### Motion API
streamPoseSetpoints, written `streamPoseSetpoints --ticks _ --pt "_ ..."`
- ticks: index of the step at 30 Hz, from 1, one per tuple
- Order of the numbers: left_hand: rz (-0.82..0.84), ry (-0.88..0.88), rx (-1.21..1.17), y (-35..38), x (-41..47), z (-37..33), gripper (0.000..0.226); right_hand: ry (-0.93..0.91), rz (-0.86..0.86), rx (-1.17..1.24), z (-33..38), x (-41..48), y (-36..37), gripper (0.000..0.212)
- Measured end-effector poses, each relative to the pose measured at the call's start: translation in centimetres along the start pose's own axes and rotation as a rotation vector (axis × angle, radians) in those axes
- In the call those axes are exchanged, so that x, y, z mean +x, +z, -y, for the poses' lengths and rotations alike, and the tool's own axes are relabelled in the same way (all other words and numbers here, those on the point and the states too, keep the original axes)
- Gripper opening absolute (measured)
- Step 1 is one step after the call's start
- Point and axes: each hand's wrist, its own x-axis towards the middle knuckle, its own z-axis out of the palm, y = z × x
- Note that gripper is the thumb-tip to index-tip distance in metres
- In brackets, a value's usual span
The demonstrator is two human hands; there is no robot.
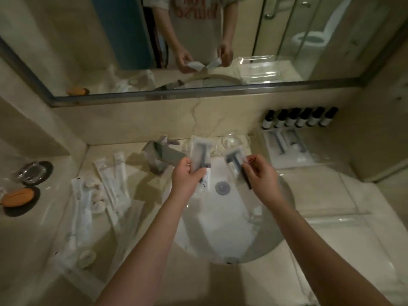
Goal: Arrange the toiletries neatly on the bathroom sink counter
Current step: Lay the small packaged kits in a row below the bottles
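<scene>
Over the white sink basin (220, 228) my left hand (187, 180) grips a clear packet with a dark razor (199, 154) inside, held upright. My right hand (261, 175) pinches a second packaged razor (235, 163), tilted to the left. The two packets are a little apart, just in front of the chrome faucet (161, 154). Several white wrapped toiletry packets (110, 180) lie scattered on the counter to the left, with small round white items (97, 195) among them.
A row of several small dark-capped bottles (300, 118) stands against the back wall on the right, above a clear tray (287, 146) with packets. At far left sit a glass dish (33, 173) and an orange soap (19, 196). The mirror (198, 40) runs behind.
</scene>
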Motion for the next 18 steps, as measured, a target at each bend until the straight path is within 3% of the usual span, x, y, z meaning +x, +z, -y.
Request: streamPoseSetpoints --ticks 10,18 --pt "0.188 0.095 0.107 13.2 1.0 -4.8 0.025 0.221 -0.222 0.007 -8.0 3.1 -11.7 0.018" --pt "0.239 0.130 0.186 19.9 3.4 -7.6 0.022 0.371 -0.265 0.081 -12.6 9.4 -17.5 0.011"
